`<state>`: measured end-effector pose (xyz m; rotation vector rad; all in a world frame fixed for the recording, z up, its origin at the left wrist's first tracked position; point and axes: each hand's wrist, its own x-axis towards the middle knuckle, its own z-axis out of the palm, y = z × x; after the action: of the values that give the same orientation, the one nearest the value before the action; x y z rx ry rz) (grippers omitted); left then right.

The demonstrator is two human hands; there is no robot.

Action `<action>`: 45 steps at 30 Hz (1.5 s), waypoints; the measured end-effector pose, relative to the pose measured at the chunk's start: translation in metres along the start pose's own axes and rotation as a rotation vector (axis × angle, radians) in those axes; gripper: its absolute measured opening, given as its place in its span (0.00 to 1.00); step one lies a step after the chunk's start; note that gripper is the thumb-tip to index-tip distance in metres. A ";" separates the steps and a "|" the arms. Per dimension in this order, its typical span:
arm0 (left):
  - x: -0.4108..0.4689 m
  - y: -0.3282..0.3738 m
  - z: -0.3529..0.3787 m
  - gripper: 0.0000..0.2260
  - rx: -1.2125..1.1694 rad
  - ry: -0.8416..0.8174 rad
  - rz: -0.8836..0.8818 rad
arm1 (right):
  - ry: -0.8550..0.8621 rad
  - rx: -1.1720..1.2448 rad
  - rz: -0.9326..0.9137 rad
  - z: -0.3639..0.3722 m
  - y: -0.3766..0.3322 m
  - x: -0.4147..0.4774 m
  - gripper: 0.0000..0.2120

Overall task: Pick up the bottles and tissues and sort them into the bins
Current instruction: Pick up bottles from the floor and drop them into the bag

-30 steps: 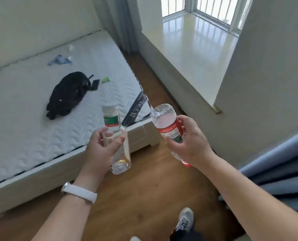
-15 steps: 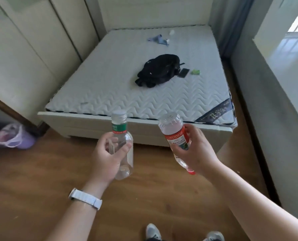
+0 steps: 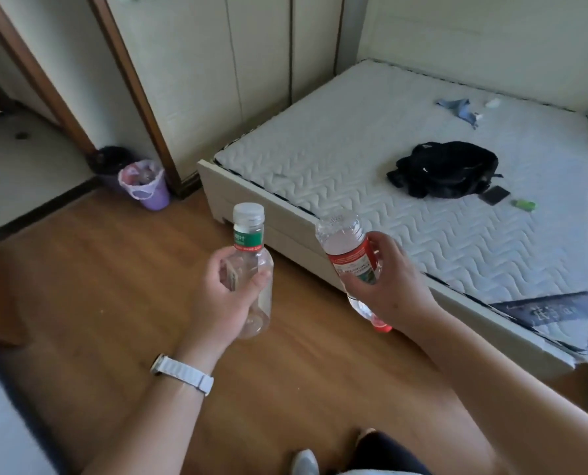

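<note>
Now the view faces the wardrobe wall and doorway; half a second earlier it looked squarely up the bed, and a second earlier toward the window sill. This swing brings both bins into sight, which means the carrying stage is under way and the route to them is open across the wooden floor (image 3: 107,296). The bed (image 3: 405,186) occupies the right of the frame, where it was central before; on its mattress lie a black bag (image 3: 446,168), a dark phone (image 3: 494,194), a small green item (image 3: 525,205), and, near the far edge, a blue cloth (image 3: 458,109) with a small white scrap (image 3: 492,103) that may be a tissue, too small to confirm. A purple bin (image 3: 147,183) with a pale liner stands on the floor by the wardrobe corner, with a black bin (image 3: 109,162) just behind it; in the previous frame only the purple one showed, at the far left edge. The left hand (image 3: 224,296) is closed around a clear bottle with a green label (image 3: 251,265), cap upward. The right hand (image 3: 385,286) is wrapped around a clear bottle with a red label (image 3: 351,255), held inverted, red cap down. Both grasps match the earlier frames. Neither bottle is yet near a bin; which bin takes bottles cannot be told.
</note>
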<state>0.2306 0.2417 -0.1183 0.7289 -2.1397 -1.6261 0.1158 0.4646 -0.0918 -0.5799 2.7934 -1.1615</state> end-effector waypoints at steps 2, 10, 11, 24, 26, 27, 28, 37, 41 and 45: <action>0.008 -0.003 -0.013 0.21 0.006 0.062 -0.014 | -0.030 0.014 -0.046 0.013 -0.011 0.019 0.28; 0.066 -0.011 -0.022 0.20 0.104 0.203 -0.099 | -0.133 0.062 -0.155 0.058 -0.010 0.116 0.28; 0.078 -0.011 -0.022 0.20 0.120 0.222 -0.105 | -0.148 0.077 -0.161 0.062 -0.009 0.132 0.28; 0.244 0.043 -0.018 0.26 0.228 0.389 -0.130 | -0.296 0.182 -0.270 0.092 -0.034 0.350 0.28; 0.251 0.042 -0.028 0.25 0.224 0.429 -0.147 | -0.335 0.185 -0.301 0.103 -0.048 0.368 0.30; 0.253 0.041 -0.034 0.25 0.228 0.453 -0.158 | -0.349 0.188 -0.317 0.108 -0.057 0.374 0.30; 0.254 0.039 -0.042 0.25 0.234 0.476 -0.166 | -0.360 0.198 -0.339 0.114 -0.066 0.378 0.29; 0.292 -0.005 -0.125 0.25 0.212 0.607 -0.200 | -0.457 0.159 -0.467 0.194 -0.152 0.406 0.29; 0.328 -0.033 -0.186 0.26 0.182 0.589 -0.192 | -0.433 0.102 -0.457 0.240 -0.201 0.419 0.30; 0.369 -0.057 -0.264 0.27 0.145 0.563 -0.162 | -0.385 0.044 -0.456 0.299 -0.262 0.434 0.29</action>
<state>0.0935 -0.1950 -0.1102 1.2607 -1.8272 -1.1525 -0.1441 -0.0634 -0.0861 -1.3274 2.3663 -1.0250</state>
